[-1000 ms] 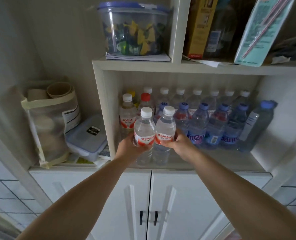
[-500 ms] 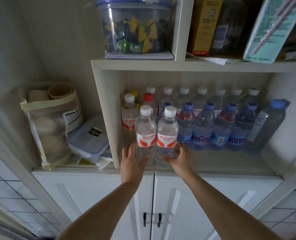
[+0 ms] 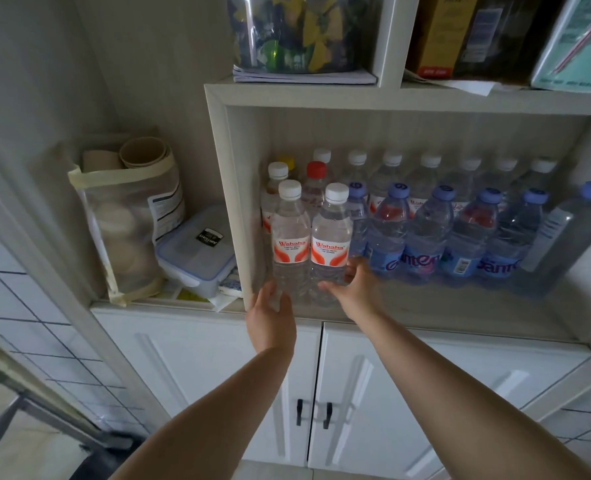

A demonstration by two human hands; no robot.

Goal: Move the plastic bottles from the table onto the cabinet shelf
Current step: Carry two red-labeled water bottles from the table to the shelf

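Home pantry: stocked cabinet shelf

Two clear bottles with white caps stand side by side at the front left of the cabinet shelf. The left front bottle carries a white label with "Wahaha" in red above an orange-red emblem; the smaller lines under the name are too fine to read. The right front bottle bears the same "Wahaha" label. To their right, the blue-capped bottles have blue labels with large rounded lettering, only partly readable. The lidded plastic box left of the cabinet has a black sticker whose print cannot be read.
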